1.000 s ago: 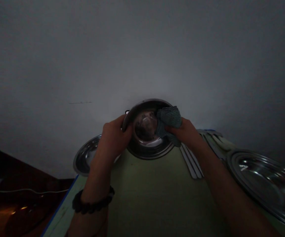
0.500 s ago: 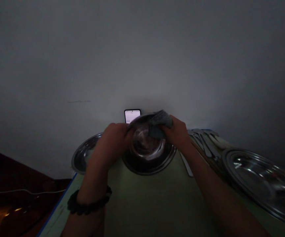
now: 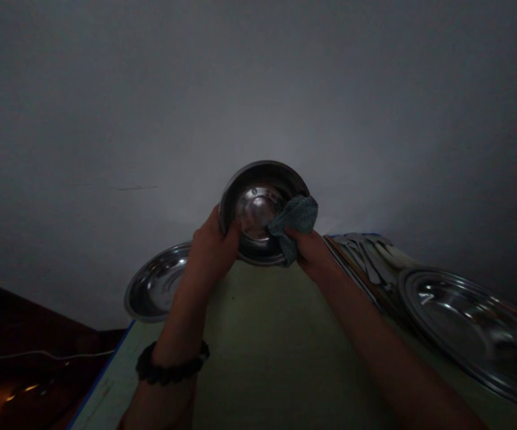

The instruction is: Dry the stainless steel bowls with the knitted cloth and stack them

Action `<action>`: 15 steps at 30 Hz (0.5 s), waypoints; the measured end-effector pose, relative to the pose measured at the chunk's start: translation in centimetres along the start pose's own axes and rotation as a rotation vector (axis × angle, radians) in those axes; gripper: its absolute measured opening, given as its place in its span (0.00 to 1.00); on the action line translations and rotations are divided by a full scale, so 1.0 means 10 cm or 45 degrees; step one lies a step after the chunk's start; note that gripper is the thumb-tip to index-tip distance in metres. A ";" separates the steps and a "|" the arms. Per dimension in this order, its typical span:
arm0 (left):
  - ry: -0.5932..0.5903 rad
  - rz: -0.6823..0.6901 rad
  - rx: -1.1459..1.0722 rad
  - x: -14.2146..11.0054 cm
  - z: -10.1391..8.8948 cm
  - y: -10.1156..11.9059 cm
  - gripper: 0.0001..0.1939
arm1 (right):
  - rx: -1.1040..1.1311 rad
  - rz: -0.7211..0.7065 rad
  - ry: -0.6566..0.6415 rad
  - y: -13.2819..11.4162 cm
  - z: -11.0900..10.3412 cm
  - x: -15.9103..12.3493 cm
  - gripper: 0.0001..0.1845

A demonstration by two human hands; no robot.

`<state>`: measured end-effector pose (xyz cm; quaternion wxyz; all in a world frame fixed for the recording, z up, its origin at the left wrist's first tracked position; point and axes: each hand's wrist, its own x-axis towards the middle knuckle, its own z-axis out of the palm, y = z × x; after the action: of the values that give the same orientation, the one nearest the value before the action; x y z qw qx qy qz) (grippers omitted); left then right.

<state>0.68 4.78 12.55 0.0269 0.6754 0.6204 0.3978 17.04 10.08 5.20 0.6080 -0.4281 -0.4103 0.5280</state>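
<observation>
A round stainless steel bowl [image 3: 258,209] is held up above the table, tilted so that its shiny inside faces me. My left hand [image 3: 216,245] grips its left rim, the thumb inside and the other fingers hidden behind. In my right hand [image 3: 312,251] is a grey-green cloth [image 3: 296,221], pressed over the bowl's lower right rim. The thumb lies on the cloth, and the remaining fingers are out of sight behind it. Part of the cloth hangs below the rim.
A metal basin [image 3: 150,292] stands at the table's left edge, partly behind my left arm. On the right lie several pieces of metal cutlery [image 3: 370,263] and a large steel basin [image 3: 459,322]. The green table [image 3: 280,346] meets a grey wall [image 3: 258,89].
Both hands have raised the bowl, and its opening now faces me more fully. The cloth has shifted from the upper right rim to the lower right. The phone is now hidden behind the bowl.
</observation>
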 end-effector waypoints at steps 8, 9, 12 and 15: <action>-0.526 0.208 0.057 -0.04 -0.20 0.01 0.18 | -1.001 -0.555 -0.401 -0.40 -0.41 -0.07 0.19; -0.576 0.231 0.086 -0.06 -0.18 0.02 0.17 | -1.127 -0.615 -0.389 -0.43 -0.39 -0.11 0.20; -0.679 0.265 0.164 -0.09 -0.09 0.06 0.17 | -1.368 -0.695 -0.392 -0.44 -0.30 -0.22 0.17; -0.746 0.301 0.161 -0.10 -0.04 0.10 0.17 | -1.476 -0.684 -0.409 -0.41 -0.22 -0.24 0.10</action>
<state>1.29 3.47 12.84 0.1161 0.8289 0.5270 0.1472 20.08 7.23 8.31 0.3208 -0.4848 -0.8064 0.1085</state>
